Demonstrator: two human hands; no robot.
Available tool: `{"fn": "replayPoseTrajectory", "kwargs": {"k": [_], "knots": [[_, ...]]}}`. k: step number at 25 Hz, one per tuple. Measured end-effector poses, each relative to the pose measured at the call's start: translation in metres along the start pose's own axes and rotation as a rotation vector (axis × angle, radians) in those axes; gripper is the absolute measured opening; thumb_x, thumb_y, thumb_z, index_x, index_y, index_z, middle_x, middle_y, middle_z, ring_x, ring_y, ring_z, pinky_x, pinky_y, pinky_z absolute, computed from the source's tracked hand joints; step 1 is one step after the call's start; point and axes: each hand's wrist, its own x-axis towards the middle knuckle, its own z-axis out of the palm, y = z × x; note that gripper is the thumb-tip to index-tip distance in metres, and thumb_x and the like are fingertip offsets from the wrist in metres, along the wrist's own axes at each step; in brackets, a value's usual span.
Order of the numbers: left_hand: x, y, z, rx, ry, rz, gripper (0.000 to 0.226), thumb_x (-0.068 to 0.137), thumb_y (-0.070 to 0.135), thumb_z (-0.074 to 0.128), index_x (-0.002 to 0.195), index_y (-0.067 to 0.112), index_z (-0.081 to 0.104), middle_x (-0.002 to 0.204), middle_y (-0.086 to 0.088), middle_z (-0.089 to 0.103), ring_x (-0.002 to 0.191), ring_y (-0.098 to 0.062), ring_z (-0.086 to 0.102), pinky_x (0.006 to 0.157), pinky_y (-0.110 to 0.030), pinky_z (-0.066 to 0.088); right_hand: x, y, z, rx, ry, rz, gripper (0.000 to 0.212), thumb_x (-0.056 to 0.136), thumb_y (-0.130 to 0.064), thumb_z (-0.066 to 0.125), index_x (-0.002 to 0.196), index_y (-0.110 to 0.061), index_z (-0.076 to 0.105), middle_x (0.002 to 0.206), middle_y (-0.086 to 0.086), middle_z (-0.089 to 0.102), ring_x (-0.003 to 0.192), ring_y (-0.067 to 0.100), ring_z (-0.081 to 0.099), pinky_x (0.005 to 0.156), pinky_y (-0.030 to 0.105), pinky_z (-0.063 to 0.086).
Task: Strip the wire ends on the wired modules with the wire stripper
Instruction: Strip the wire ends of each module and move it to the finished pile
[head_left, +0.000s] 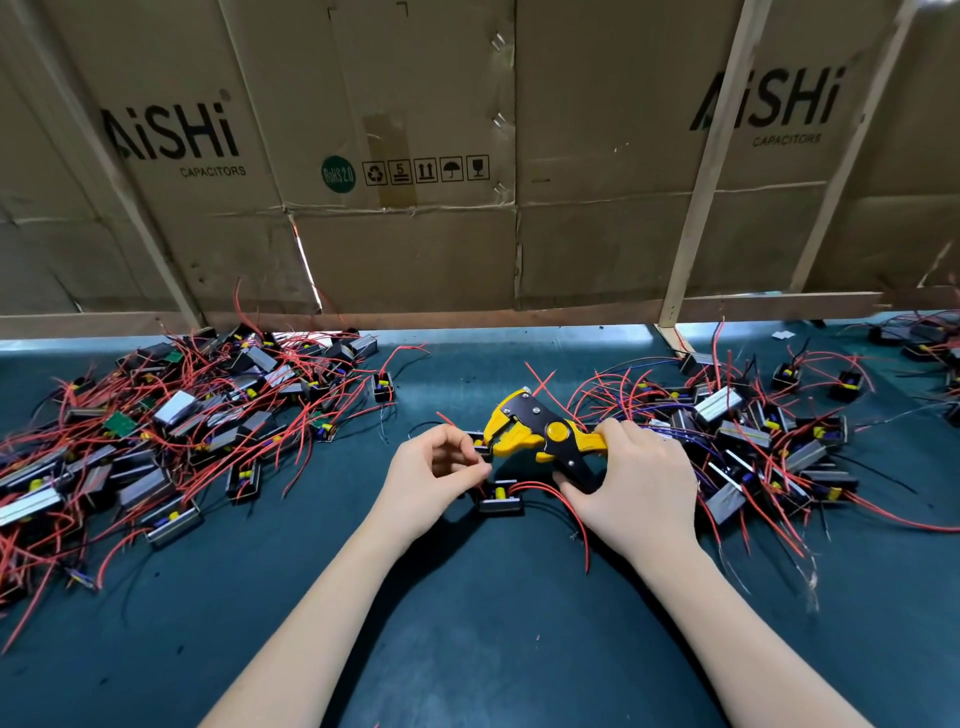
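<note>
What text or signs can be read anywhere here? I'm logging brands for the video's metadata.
"AiSHi CAPACITORS": left cardboard box.
"AiSHi CAPACITORS": right cardboard box.
"RoHS 2.0": green round mark, middle box.
"5": stacking symbol, in the row of handling pictograms.
Wire stripper, modules: no readable text.

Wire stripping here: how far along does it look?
Done: I cannot tell; stripped ends are too small to see in either pile. In hand: the right hand grips the stripper, its head at a module the left hand pinches. Left: probably much; another module waits below, and a second pile lies right.
</note>
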Motion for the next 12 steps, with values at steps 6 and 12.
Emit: {"fn": "replayPoseTrajectory", "kwargs": {"k": [6,12], "knots": [[0.0024,-0.0007,-0.0012,-0.026,0.002,-0.011,0.022,0.080,-0.005,0.073,0.078,0.010,0.057,0.077,-0.006,0.068,0.071,-0.021,0.060,0.074,-0.029,0.050,0.0003,-0.0023,-0.0043,-0.041,0.044,-0.017,0.045,0.060,-0.052,0.085,0.075,-0.014,0.066,0.066,0.001,0.063,0.064,0.029,0.063,0.057,0.032,0.046],[0.0029,-0.0052,-0.0036,-0.040,-0.006,-0.005,0.021,0.080,-0.003,0.074,0.081,0.011,0.059,0.078,-0.003,0.067,0.071,-0.018,0.059,0.073,-0.025,0.051,0.0022,-0.0019,-0.0060,-0.098,-0.085,0.047,0.046,0.074,-0.068,0.062,0.090,-0.024,0.065,0.084,-0.005,0.067,0.084,0.022,0.066,0.059,0.028,0.038]]}}
